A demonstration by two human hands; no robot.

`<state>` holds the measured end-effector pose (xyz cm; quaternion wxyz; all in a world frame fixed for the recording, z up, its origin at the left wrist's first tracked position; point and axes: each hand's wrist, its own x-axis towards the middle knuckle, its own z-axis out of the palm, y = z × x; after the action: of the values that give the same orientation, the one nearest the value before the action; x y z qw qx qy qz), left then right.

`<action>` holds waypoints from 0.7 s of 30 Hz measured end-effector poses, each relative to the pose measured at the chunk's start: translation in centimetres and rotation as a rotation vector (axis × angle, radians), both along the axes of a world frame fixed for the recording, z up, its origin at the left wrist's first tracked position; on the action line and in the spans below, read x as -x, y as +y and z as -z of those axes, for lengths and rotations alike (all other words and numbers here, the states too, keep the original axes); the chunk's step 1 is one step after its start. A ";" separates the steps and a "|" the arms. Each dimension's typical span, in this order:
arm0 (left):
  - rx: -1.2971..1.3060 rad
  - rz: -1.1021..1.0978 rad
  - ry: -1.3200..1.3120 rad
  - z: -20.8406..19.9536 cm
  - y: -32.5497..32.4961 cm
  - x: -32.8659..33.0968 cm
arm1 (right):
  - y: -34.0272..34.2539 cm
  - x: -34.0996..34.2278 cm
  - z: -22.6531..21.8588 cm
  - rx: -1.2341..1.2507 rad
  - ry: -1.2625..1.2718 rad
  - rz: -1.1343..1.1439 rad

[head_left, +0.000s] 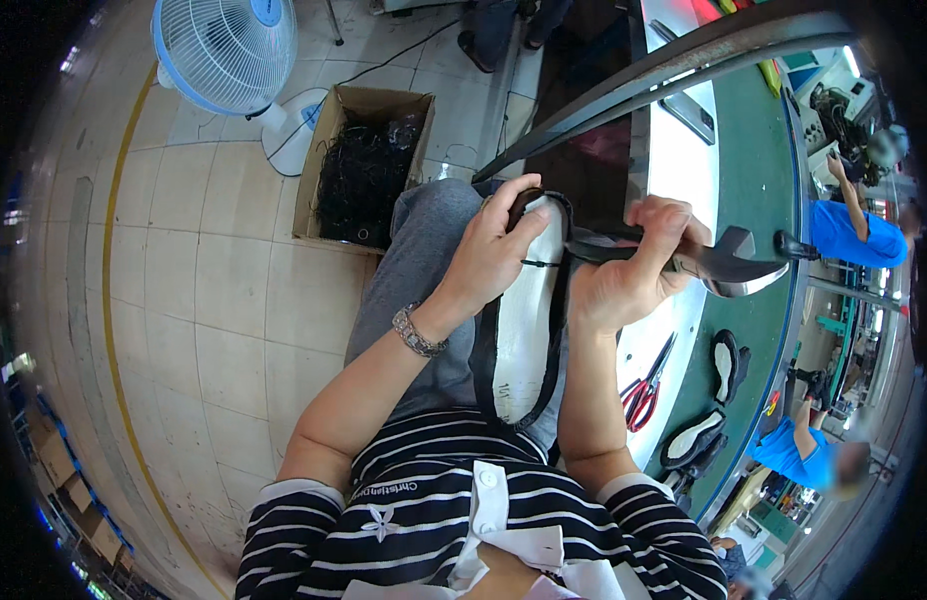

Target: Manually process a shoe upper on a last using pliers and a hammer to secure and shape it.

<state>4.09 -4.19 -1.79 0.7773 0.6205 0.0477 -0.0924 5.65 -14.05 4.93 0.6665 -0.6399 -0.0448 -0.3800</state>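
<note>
- Over the lap, the shoe (519, 330) lies with its pale sole upward and its black upper around the rim, one end pointing away from the body.
- Small dark marks stand on the sole near the end closest to the body, too small to read with certainty.
- Light lettering crosses the chest of the striped shirt (434, 448), just above a pale flower (381, 522).
- The left hand (496, 245) pinches the far end of the shoe, thumb on the sole, fingers around the edge; its forearm slants inward, elbow bent, a metal watch (419, 332) at the wrist.
- The right hand (634, 262) is curled around the pliers (736, 262), knuckles up and slightly blurred, forearm nearly upright; the tool's narrow end meets the shoe's right edge, though blur hides its exact grip.
- Red-handled scissors (642, 402) lie on the white bench strip (676, 290), beside the right forearm.
- Two more shoes (724, 368) rest on the green tabletop (749, 140).
</note>
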 end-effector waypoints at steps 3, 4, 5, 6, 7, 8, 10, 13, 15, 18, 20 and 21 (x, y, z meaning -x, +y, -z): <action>-0.011 0.092 0.054 -0.7 0.6 -0.7 | -0.3 -0.2 1.2 -0.002 0.062 0.076; 0.012 0.167 0.071 -0.8 0.8 -1.1 | -0.6 -0.9 1.3 0.043 0.057 0.062; 0.014 0.168 0.073 -0.6 0.8 -1.3 | -0.5 -1.8 1.3 0.045 0.059 0.063; -0.002 0.155 0.019 -0.4 0.8 -1.4 | -0.5 -2.8 1.2 0.040 0.096 0.044; -0.019 0.138 -0.036 -0.2 0.8 -1.6 | -0.4 -3.6 1.1 0.033 0.131 0.021; -0.006 0.185 -0.015 -0.2 1.1 -1.7 | -0.3 -4.2 1.2 0.035 0.132 0.017; -0.037 0.168 -0.047 0.0 1.1 -1.6 | -0.4 -5.2 1.6 0.047 0.081 -0.081; -0.052 0.165 -0.045 -0.2 1.2 -1.4 | -0.3 -6.3 1.9 -0.029 0.003 -0.207; 0.001 0.174 -0.045 -0.2 1.4 -1.4 | -0.5 -6.6 2.1 -0.041 -0.080 -0.315; 0.034 0.197 -0.015 -0.5 1.4 -1.8 | -0.3 -7.7 2.9 -0.073 -0.169 -0.409; 0.068 0.226 0.019 -0.5 1.5 -1.9 | -0.4 -8.5 3.4 -0.033 -0.267 -0.535; 0.104 0.209 0.011 -0.5 1.5 -1.9 | -0.2 -8.6 3.4 -0.047 -0.271 -0.531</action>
<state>5.96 -2.70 -1.34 0.7943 0.5804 -0.0177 -0.1786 14.28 -14.27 1.52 0.7452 -0.5336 -0.2901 -0.2753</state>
